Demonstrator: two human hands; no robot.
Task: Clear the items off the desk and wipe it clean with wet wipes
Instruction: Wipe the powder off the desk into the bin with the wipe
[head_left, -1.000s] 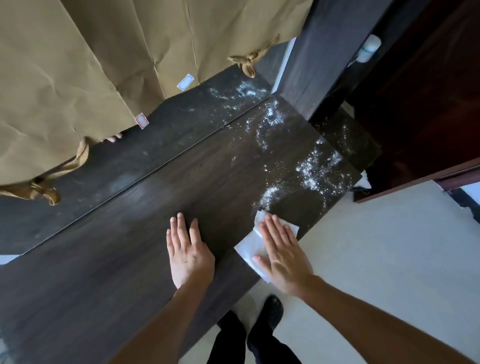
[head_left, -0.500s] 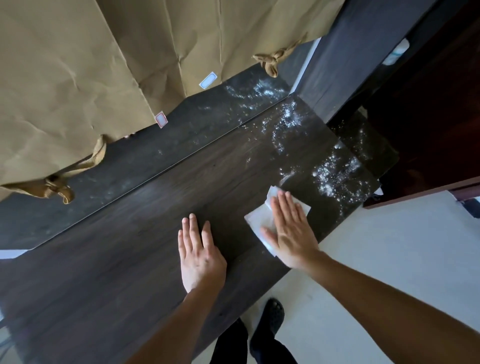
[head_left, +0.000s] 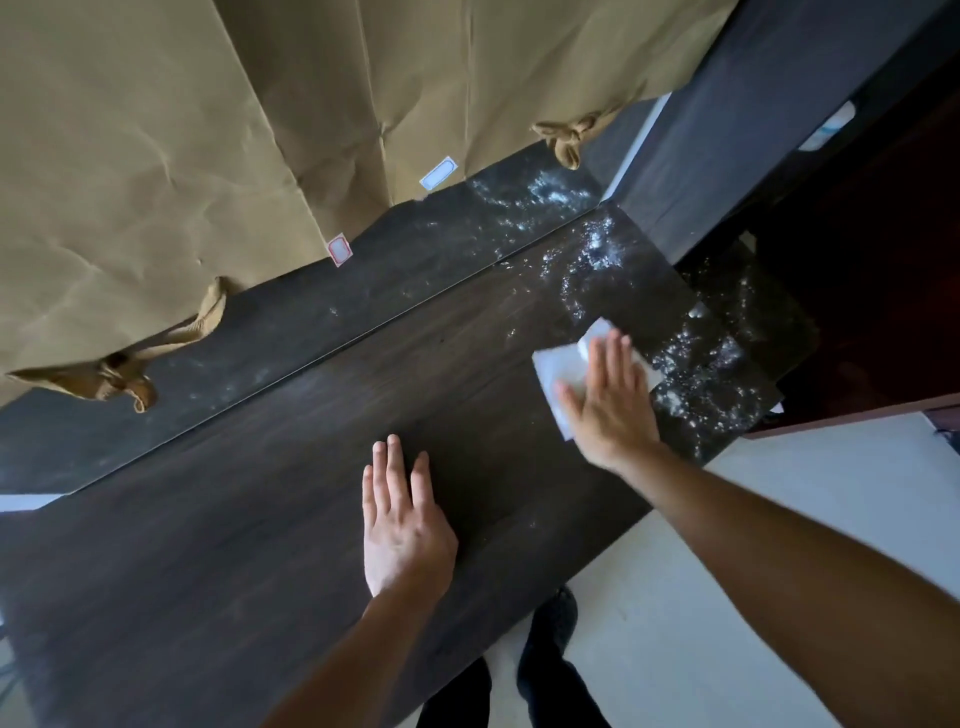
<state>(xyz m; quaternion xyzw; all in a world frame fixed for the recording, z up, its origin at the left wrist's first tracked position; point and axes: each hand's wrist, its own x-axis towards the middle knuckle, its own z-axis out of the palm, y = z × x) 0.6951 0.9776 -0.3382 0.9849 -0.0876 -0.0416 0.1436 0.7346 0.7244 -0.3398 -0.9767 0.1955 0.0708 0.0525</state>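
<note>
The dark wooden desk (head_left: 270, 530) runs diagonally through the head view. My left hand (head_left: 402, 525) lies flat on it near the front edge, fingers together, holding nothing. My right hand (head_left: 608, 400) presses flat on a white wet wipe (head_left: 558, 366) toward the desk's right end. White powdery residue (head_left: 691, 364) is scattered just past the wipe and farther back (head_left: 587, 260) near the corner. The palm hides most of the wipe.
Large brown paper bags (head_left: 208, 130) with twisted handles (head_left: 109, 379) stand along the back of the desk. A dark panel (head_left: 727, 130) rises at the right end. Pale floor (head_left: 753, 519) lies on the near side, with my dark shoes (head_left: 550, 639) below the desk edge.
My right hand has slid the wipe away from the front edge, farther along the desk toward the powder. The left hand stays planted flat. The camera view shifted slightly.
</note>
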